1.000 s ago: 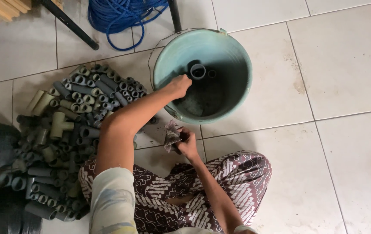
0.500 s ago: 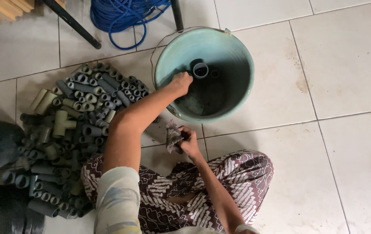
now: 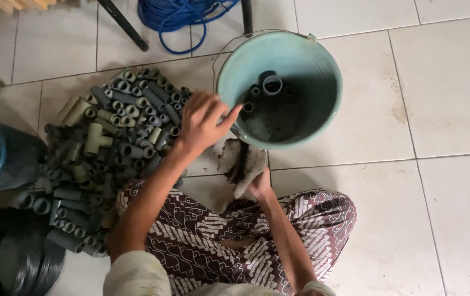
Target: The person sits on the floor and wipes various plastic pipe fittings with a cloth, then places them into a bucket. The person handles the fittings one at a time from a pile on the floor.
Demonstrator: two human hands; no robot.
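Left hand (image 3: 201, 121) fingers spread beside green bucket (image 3: 317, 118), right hand (image 3: 258, 185) fingers gripping dirty rag (image 3: 241, 163)

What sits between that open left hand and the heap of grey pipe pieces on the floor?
Nothing visible does. The left hand hovers open at the right edge of the pipe pieces, with only bare tile beneath.

The floor (image 3: 438, 98) is laid with large pale square tiles, with thin dark grout lines and brownish smudges on the right. At the far edge, two dark slanted furniture legs (image 3: 122, 24) stand on the tiles, a coil of blue rope (image 3: 183, 13) between them. Light wooden slats (image 3: 10, 4) show in the far left corner. The near left corner lies in deep shadow.
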